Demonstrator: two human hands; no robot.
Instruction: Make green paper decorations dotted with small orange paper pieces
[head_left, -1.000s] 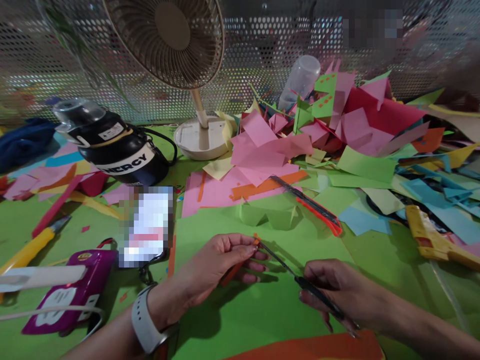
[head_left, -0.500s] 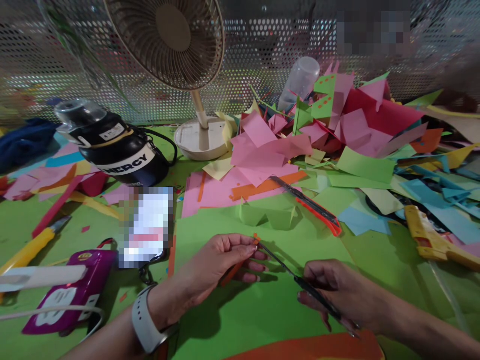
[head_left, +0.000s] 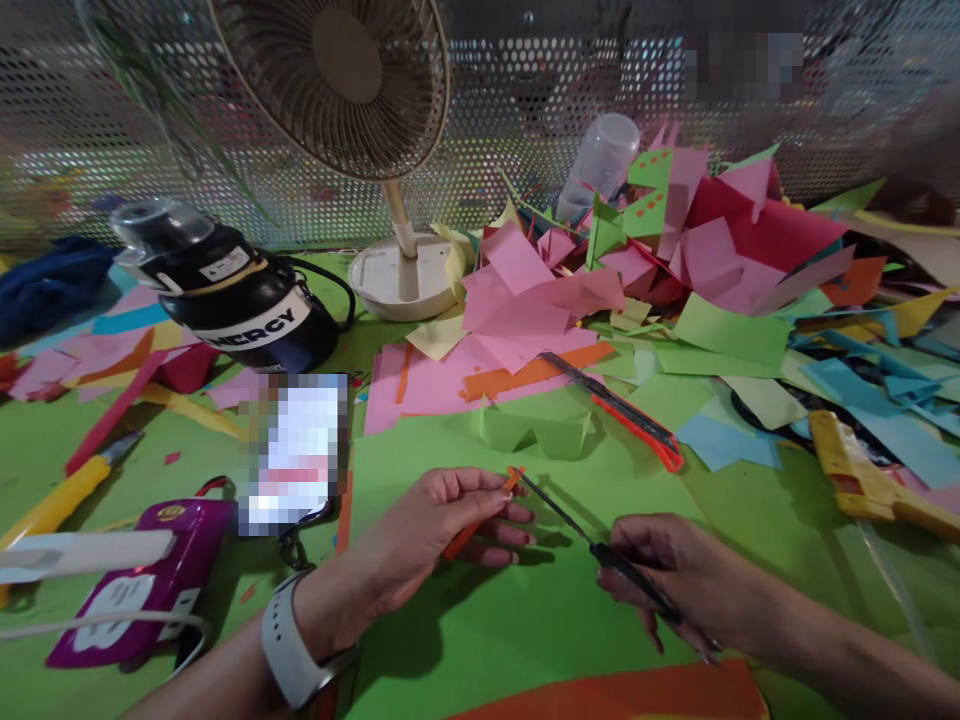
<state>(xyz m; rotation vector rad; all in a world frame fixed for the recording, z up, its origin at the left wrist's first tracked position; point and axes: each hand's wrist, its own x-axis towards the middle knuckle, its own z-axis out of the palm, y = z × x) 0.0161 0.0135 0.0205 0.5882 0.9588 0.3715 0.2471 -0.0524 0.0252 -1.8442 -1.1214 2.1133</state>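
A narrow orange paper strip [head_left: 466, 536] is pinched between the thumb and forefinger of my left hand [head_left: 457, 512]. Its other fingers are spread below, and the strip's small forked tip sticks out past the thumb. My right hand [head_left: 675, 570] grips black-handled scissors [head_left: 559, 512], seen almost edge-on, with thin blades aimed up and left. The blade tips lie right by the strip's end; whether they touch it I cannot tell. Beneath both hands is a green paper sheet [head_left: 555, 620]. A folded green paper piece [head_left: 534, 432] stands just beyond them.
An orange-edged cutter knife [head_left: 637, 425] lies behind the hands. Paper scraps [head_left: 540, 290] heap at the back right, near a yellow glue gun [head_left: 862, 480]. On the left are a phone [head_left: 296, 450], a purple device [head_left: 142, 590], a black bottle [head_left: 240, 300] and a fan [head_left: 405, 280].
The scissor tips have drawn slightly away to the right from the strip's end. More of the orange strip shows, its tip now forked. My left hand has barely moved.
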